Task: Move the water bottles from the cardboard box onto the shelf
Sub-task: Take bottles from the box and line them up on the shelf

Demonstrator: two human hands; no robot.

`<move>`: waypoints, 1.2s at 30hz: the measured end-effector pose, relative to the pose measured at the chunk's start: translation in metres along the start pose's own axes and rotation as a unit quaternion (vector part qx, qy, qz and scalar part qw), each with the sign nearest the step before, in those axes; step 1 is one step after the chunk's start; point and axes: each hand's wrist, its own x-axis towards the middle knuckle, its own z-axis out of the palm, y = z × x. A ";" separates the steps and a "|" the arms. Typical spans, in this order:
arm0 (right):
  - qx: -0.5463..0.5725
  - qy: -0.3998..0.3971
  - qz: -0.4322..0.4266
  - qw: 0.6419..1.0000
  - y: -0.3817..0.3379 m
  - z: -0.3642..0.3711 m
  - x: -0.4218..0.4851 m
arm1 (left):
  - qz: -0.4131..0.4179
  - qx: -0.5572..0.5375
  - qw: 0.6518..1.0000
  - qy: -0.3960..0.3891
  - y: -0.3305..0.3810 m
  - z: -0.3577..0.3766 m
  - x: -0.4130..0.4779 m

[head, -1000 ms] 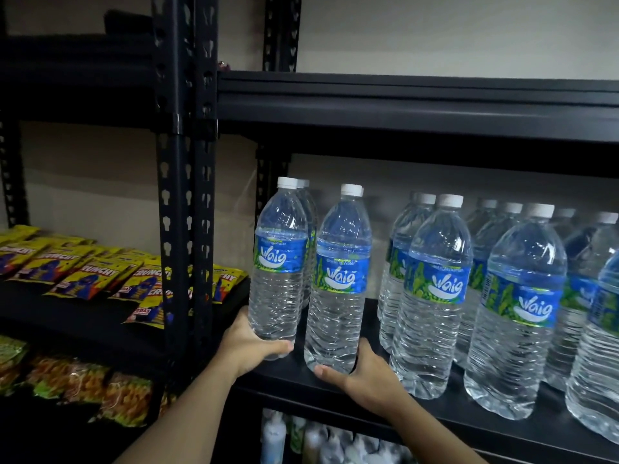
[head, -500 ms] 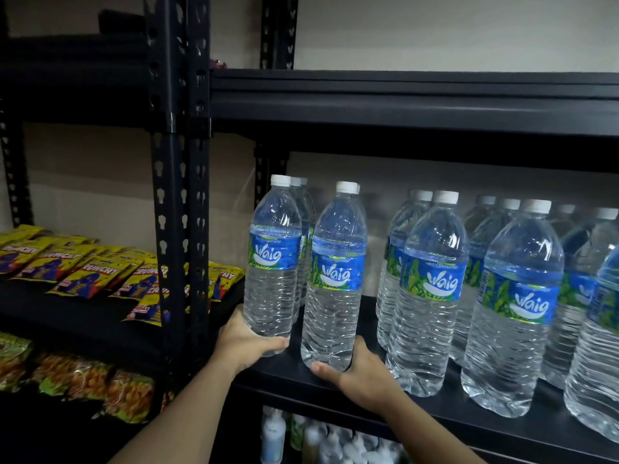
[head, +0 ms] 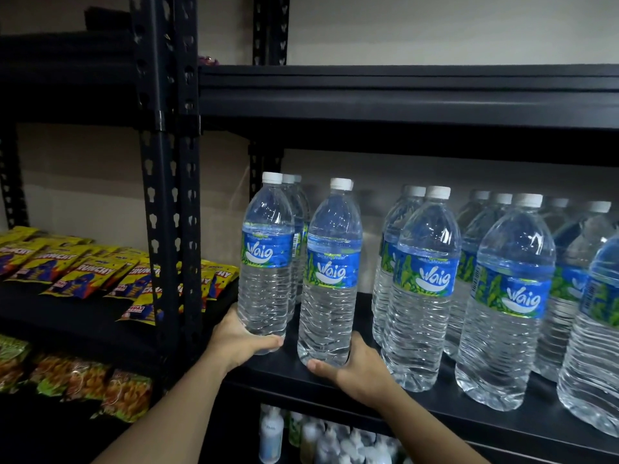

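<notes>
- The left grip (head: 243, 343), low and centre-left in the frame, is wrapped around the base of a water bottle (head: 268, 262), with the thumb laid across the front of it.
- The right grip (head: 360, 371), low and centre, is curled around the base of a second water bottle (head: 330, 279), with the thumb in front and the fingers behind.
- Both held bottles are kept upright, just beside each other, at the left end of the black shelf (head: 291, 371), close to its front edge.
- Whether their bases are set down on the shelf board cannot be told.
- More capped bottles are seen directly behind the two held ones.
- A row of standing bottles (head: 425, 289) with the same blue and green labels is lined up along the shelf towards the right edge of the frame, several deep.
- A perforated black upright (head: 170, 195) is placed left of centre.
- Yellow snack packets (head: 83, 272) are spread on a neighbouring shelf at mid left, and orange packets (head: 83, 383) are laid on the level below.
- Small white bottles (head: 271, 433) are stored beneath the shelf at the bottom centre.
</notes>
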 end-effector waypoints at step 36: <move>-0.055 -0.021 0.002 0.998 0.001 0.003 0.000 | -0.007 0.053 0.999 0.005 -0.007 -0.001 0.003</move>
